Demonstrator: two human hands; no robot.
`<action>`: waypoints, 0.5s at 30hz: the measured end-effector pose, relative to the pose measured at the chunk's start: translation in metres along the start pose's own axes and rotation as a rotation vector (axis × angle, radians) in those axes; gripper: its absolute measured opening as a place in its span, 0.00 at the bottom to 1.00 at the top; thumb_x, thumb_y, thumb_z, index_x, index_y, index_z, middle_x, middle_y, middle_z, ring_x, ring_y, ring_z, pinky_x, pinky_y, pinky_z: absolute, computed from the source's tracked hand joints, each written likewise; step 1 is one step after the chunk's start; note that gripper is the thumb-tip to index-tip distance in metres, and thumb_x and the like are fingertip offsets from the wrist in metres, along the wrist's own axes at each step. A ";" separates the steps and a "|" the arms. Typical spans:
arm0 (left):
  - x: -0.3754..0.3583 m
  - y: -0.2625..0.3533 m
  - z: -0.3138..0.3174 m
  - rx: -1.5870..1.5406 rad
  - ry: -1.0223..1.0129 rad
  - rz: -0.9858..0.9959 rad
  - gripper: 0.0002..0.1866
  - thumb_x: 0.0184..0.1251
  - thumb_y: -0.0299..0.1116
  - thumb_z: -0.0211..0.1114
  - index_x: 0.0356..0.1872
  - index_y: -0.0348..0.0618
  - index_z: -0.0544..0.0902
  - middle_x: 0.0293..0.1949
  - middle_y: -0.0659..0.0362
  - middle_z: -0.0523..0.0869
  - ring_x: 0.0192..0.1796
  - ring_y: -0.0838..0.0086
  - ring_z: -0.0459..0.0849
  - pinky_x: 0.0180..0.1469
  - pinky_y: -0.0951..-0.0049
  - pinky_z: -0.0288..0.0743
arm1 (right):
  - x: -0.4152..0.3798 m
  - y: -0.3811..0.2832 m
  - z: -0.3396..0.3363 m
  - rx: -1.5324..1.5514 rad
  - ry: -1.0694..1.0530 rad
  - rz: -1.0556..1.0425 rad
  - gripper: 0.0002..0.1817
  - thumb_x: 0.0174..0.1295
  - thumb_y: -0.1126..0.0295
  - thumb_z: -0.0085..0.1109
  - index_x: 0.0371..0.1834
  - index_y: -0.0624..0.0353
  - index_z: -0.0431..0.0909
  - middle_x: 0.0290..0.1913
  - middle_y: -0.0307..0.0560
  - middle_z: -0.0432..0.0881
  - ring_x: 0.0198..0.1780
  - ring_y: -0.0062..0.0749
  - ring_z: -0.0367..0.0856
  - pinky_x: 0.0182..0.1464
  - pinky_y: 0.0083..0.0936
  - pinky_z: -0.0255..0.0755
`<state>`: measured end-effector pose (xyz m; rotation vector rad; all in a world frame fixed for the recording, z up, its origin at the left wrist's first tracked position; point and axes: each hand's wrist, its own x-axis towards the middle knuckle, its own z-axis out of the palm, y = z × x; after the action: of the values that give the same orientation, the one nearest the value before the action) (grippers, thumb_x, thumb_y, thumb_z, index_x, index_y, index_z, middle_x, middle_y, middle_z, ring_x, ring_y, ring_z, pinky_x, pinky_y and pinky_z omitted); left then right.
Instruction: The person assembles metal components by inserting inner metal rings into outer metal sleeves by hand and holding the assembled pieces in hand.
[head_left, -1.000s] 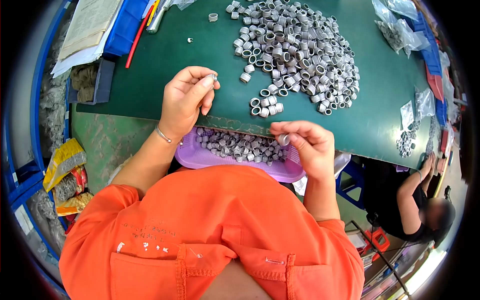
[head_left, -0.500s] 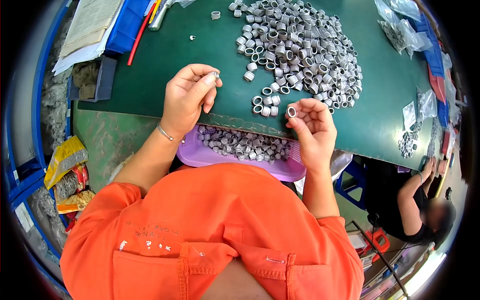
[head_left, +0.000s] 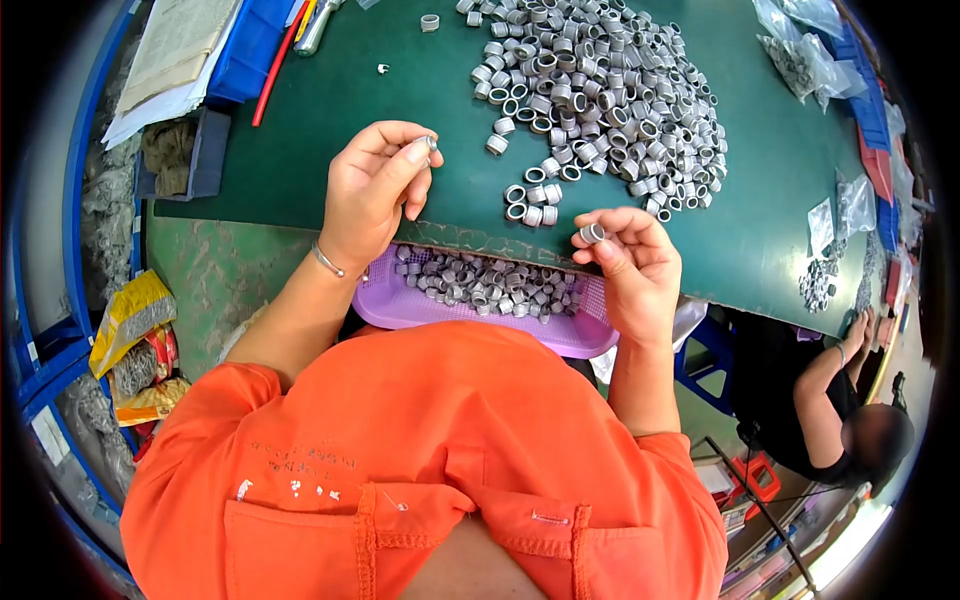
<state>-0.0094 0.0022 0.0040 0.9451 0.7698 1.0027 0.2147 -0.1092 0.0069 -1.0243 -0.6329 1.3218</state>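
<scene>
Between the thumb and fingers of my right hand (head_left: 635,265) is a grey metal ring (head_left: 592,233), a short sleeve, held just above the table's front edge. My left hand (head_left: 378,185) pinches a small metal piece (head_left: 431,143), mostly covered by the fingertips. A large heap of the same metal rings (head_left: 610,100) lies on the green table (head_left: 330,90). A few loose rings (head_left: 533,205) sit between the heap and my right hand. Below the table edge, a purple basket (head_left: 400,307) holds many more rings (head_left: 490,285).
At the left are a blue bin (head_left: 232,60), papers (head_left: 165,60), a red stick (head_left: 278,70) and a grey box (head_left: 205,155). Plastic bags (head_left: 800,50) lie at the right. Another person (head_left: 825,410) sits there with hands at the table edge.
The ring in my right hand has turned from showing its open end to showing more of its side. That hand has shifted slightly right and down; my left hand has barely moved.
</scene>
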 end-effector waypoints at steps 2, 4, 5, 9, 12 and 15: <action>0.001 0.000 -0.001 -0.006 0.008 -0.017 0.07 0.63 0.26 0.55 0.39 0.33 0.75 0.31 0.56 0.79 0.21 0.84 0.71 0.19 0.86 0.64 | -0.001 -0.002 -0.006 -0.249 -0.156 -0.104 0.08 0.55 0.87 0.48 0.35 0.67 0.75 0.43 0.53 0.78 0.39 0.28 0.77 0.41 0.20 0.73; 0.002 0.001 0.001 -0.002 0.012 -0.010 0.07 0.63 0.26 0.55 0.39 0.33 0.75 0.31 0.56 0.79 0.21 0.84 0.71 0.19 0.86 0.64 | 0.000 -0.008 -0.009 -0.620 -0.266 -0.257 0.10 0.49 0.88 0.49 0.28 0.63 0.78 0.41 0.47 0.79 0.39 0.32 0.76 0.40 0.23 0.70; 0.001 0.001 0.001 -0.001 0.016 -0.011 0.07 0.63 0.26 0.55 0.39 0.33 0.75 0.31 0.56 0.79 0.21 0.84 0.71 0.19 0.86 0.64 | 0.002 -0.009 -0.007 -0.768 -0.295 -0.335 0.11 0.47 0.88 0.50 0.28 0.61 0.78 0.40 0.45 0.79 0.39 0.33 0.75 0.39 0.23 0.69; 0.002 0.000 0.000 -0.004 0.003 -0.007 0.07 0.62 0.26 0.56 0.38 0.34 0.75 0.31 0.56 0.79 0.21 0.84 0.71 0.19 0.86 0.64 | 0.011 -0.001 0.018 -1.036 -0.115 -0.461 0.12 0.43 0.84 0.59 0.33 0.59 0.77 0.33 0.44 0.76 0.36 0.38 0.72 0.38 0.25 0.67; 0.000 -0.001 -0.002 0.015 -0.008 -0.001 0.07 0.63 0.27 0.55 0.39 0.34 0.75 0.32 0.56 0.78 0.22 0.84 0.71 0.19 0.86 0.65 | 0.018 0.006 0.019 -1.212 -0.117 -0.587 0.14 0.43 0.83 0.61 0.35 0.60 0.76 0.33 0.45 0.76 0.35 0.39 0.72 0.37 0.26 0.67; 0.001 0.000 -0.003 0.028 -0.023 0.004 0.08 0.64 0.27 0.53 0.40 0.34 0.74 0.33 0.55 0.79 0.23 0.85 0.71 0.19 0.87 0.65 | 0.018 0.006 0.014 -1.109 -0.107 -0.576 0.13 0.43 0.83 0.61 0.34 0.62 0.75 0.34 0.45 0.76 0.33 0.35 0.75 0.36 0.24 0.69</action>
<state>-0.0115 0.0036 0.0025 0.9807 0.7652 0.9851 0.2031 -0.0892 0.0047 -1.4648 -1.6919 0.4446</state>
